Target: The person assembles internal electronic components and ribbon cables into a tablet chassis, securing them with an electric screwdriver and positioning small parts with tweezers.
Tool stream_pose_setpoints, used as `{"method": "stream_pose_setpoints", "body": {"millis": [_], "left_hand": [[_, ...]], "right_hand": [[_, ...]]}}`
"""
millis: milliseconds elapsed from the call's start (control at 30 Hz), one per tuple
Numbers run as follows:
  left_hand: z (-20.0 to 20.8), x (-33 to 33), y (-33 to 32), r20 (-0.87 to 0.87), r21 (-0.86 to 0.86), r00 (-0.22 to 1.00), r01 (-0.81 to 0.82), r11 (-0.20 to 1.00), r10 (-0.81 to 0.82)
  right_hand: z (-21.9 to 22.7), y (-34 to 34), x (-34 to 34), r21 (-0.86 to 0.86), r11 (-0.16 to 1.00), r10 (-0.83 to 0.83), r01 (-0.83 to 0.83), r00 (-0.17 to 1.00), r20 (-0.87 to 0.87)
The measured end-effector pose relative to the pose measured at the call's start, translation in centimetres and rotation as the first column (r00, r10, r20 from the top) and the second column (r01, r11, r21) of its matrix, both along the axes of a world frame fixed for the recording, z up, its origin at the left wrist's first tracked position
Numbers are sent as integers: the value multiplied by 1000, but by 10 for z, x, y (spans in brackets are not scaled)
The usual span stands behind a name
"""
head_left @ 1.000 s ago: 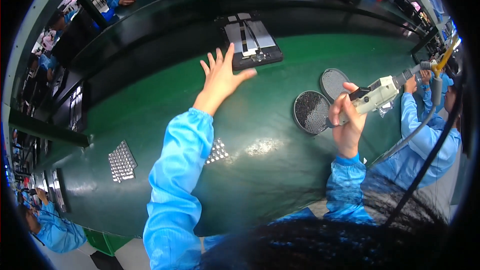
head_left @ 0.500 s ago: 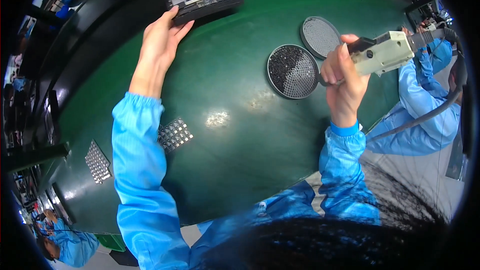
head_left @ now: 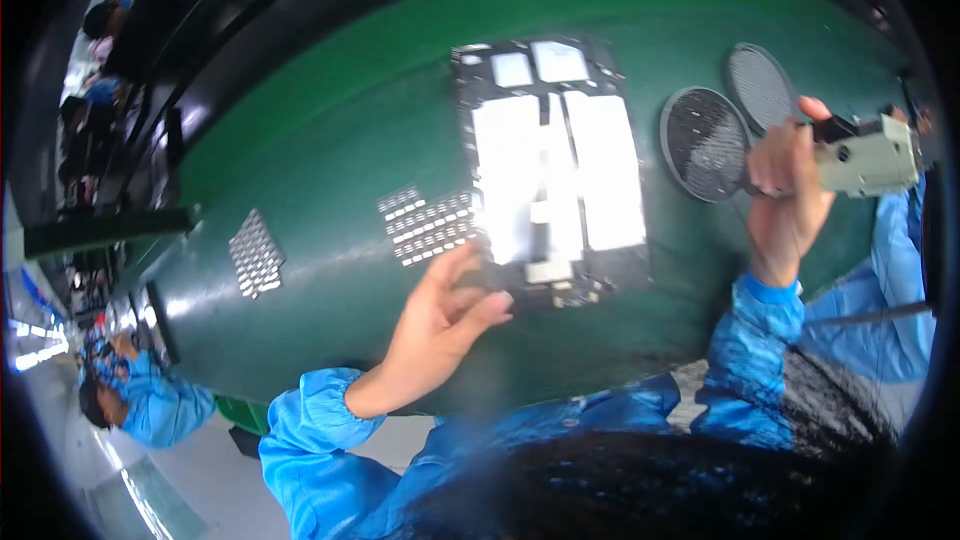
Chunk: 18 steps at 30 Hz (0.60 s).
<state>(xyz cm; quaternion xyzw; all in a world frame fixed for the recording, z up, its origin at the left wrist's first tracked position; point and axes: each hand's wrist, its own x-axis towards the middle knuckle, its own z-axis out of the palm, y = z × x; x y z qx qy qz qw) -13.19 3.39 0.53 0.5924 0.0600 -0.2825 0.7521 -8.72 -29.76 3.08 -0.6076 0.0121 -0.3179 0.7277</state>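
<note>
A black rectangular tray [head_left: 552,172] with white panels on it lies on the green table [head_left: 330,140] in front of me. My left hand [head_left: 440,320] grips the tray's near left corner with fingers and thumb. My right hand [head_left: 790,195] is shut on a grey-white electric screwdriver [head_left: 865,155], held above the table at the right. Just left of that hand lie two round black dishes [head_left: 705,140], one nearer and one further back [head_left: 760,85], both holding small dark parts.
Two flat groups of small silvery pieces lie on the table, one [head_left: 430,225] just left of the tray and another [head_left: 255,255] further left. A cable hangs at the right. Another person in blue [head_left: 140,405] sits at lower left, beyond the table's end.
My left hand reached to the far side, took the black tray and pulled it close in front of me. The right hand kept holding the screwdriver near the dishes.
</note>
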Motion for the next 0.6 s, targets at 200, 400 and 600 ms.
{"method": "stream_pose_setpoints", "body": {"millis": [200,400,600], "left_hand": [[24,42,46,500,782,718,-135,608,-484],[8,88,79,553,833,527,-341,435,-645],[18,106,110,445,802,821,-188,568,-357]], "right_hand": [[-2,1,0,7,997,74,-74,997,28],[-5,-3,-2,8,990,144,-144,989,28],[-1,10,2,-18,999,51,-51,999,10]]}}
